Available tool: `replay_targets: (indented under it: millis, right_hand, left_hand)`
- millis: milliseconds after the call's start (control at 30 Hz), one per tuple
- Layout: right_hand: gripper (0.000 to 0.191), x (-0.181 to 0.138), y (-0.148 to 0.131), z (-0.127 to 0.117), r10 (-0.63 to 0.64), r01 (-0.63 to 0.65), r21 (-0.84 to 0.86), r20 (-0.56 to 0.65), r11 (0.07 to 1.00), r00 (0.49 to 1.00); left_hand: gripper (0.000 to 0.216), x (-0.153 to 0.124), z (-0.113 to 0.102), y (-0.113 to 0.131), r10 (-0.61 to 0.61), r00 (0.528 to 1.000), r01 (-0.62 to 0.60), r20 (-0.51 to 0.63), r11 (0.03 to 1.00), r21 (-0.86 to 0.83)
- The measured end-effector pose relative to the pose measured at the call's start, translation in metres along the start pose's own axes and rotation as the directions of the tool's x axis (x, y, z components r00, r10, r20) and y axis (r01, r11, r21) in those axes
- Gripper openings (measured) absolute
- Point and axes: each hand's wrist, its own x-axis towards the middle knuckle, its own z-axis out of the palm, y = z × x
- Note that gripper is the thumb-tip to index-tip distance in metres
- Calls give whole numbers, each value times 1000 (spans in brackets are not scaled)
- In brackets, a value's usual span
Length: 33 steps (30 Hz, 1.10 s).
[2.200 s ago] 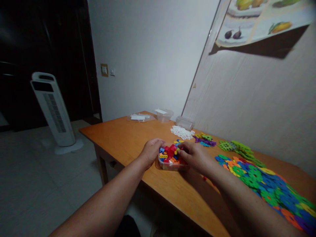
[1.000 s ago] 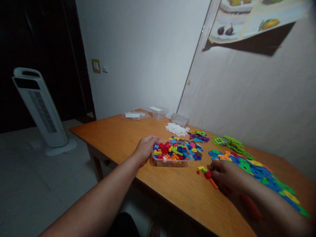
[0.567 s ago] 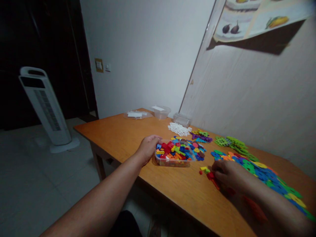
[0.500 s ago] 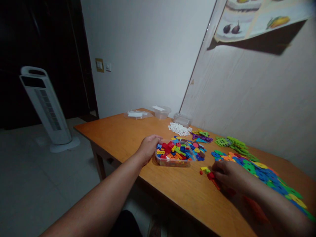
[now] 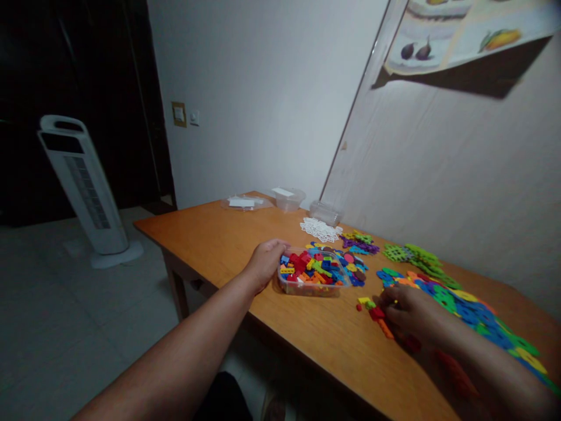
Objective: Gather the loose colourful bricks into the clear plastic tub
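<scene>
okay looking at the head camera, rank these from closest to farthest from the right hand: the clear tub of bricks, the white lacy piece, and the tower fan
From the right hand:
1. Clear tub of bricks, just to its left, held by the left hand.
2. White lacy piece, farther back on the table.
3. Tower fan, on the floor, far left.

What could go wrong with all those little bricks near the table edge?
The clear tub of bricks sits close to the table edge, so a nudge from the left hand might tip it off. The loose bricks under the right hand could scatter or roll to the floor.
</scene>
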Motion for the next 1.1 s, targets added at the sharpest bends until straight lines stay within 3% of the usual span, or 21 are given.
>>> replay_targets:
  millis: [167,333,467,633,733,867,967,1100]
  right_hand:
    - [12,1,4,5,15,-15,32,3,999,1000]
    - [13,-1,-1,0,1,0,10,-125,1000,992]
    - [18,1,-30,-13,-69,112,221,-194,969,979]
    - [24,15,-84,-19,-152,286,509,-289,812,945]
    - [31,19,-95,-22,-149,340,567,-356,751,923]
    - [27,15,-65,-31,-43,223,471,-363,853,931]
    - [20,9,-27,-30,14,59,272,-260,960,966]
    - [17,7,7,-14,79,-70,86,-104,994,991]
  left_hand:
    - [21,-1,0,1,-5,1000,5,0,1000,-2]
    - [21,-1,-1,-2,-19,1000,19,1,1000,-14]
    - [20,0,0,-2,-13,1000,13,5,1000,-4]
    - [19,-1,-1,0,9,1000,-9,6,1000,4]
    - [19,-2,-1,2,8,1000,-8,6,1000,5]
    - [20,-2,0,3,6,1000,-6,6,1000,13]
    - [21,-2,0,3,5,1000,-5,13,1000,7]
    - [21,-2,0,3,13,1000,-13,9,1000,18]
